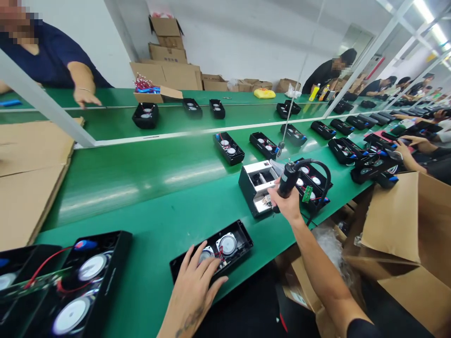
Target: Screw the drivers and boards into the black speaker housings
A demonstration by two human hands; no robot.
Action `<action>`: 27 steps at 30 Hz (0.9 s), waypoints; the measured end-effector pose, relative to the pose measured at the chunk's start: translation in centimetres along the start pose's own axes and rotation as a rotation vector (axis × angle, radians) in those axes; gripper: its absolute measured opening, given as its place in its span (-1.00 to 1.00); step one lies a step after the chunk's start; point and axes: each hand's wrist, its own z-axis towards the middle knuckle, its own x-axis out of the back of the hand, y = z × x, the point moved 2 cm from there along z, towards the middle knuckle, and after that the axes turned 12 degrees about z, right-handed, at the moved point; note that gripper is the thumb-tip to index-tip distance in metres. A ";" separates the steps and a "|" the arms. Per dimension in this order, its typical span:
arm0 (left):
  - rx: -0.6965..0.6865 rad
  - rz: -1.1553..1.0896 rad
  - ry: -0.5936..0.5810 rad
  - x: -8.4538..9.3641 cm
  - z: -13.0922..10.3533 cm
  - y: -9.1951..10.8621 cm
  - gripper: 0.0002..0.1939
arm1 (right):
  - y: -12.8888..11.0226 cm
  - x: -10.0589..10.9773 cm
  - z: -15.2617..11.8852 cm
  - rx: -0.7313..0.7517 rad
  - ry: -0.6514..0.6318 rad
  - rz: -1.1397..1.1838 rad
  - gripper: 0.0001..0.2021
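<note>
My left hand (197, 279), fingers spread, rests over the near side of a black speaker housing (245, 233). Two round speakers and red wires show inside it; my fingers partly cover one speaker. In my right hand (287, 203) is a black electric screwdriver (289, 180), gripped upright with its cable looping to the right. Its lower end is at a screw feeder (261, 187), a white-topped box with black sides; the tip is hidden by my hand. Behind the screwdriver lie more housings (315, 180), with a small green circuit board (307, 194) hanging at them.
More open housings (102, 277) stand at the near left. Several others sit on the green conveyor belt (169, 155) beyond a white rail. Flattened cardboard (31, 173) is at left, and an open carton (391, 220) stands to the right. Co-workers sit along the line; one person's hand (86, 97) reaches over the far side.
</note>
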 end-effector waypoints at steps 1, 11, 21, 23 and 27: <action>-0.004 0.009 -0.019 -0.2 0.2 0.3 -0.75 | -0.2 -0.2 -0.8 -0.040 -0.031 0.057 -0.62; 0.023 -0.001 -0.070 -0.3 1.2 1.7 -0.84 | -1.0 -6.2 -10.6 -0.042 -0.160 0.498 -0.67; 0.038 -0.038 -0.051 -0.4 1.2 1.7 -0.84 | 1.0 -8.2 -11.8 -0.009 -0.259 0.495 -0.71; 0.046 -0.038 -0.054 -0.5 1.1 1.8 -0.83 | 0.9 -8.2 -11.8 -0.002 -0.264 0.485 -0.72; 0.053 -0.038 -0.058 -0.5 1.1 1.8 -0.83 | 0.9 -8.3 -11.8 0.002 -0.295 0.452 -0.74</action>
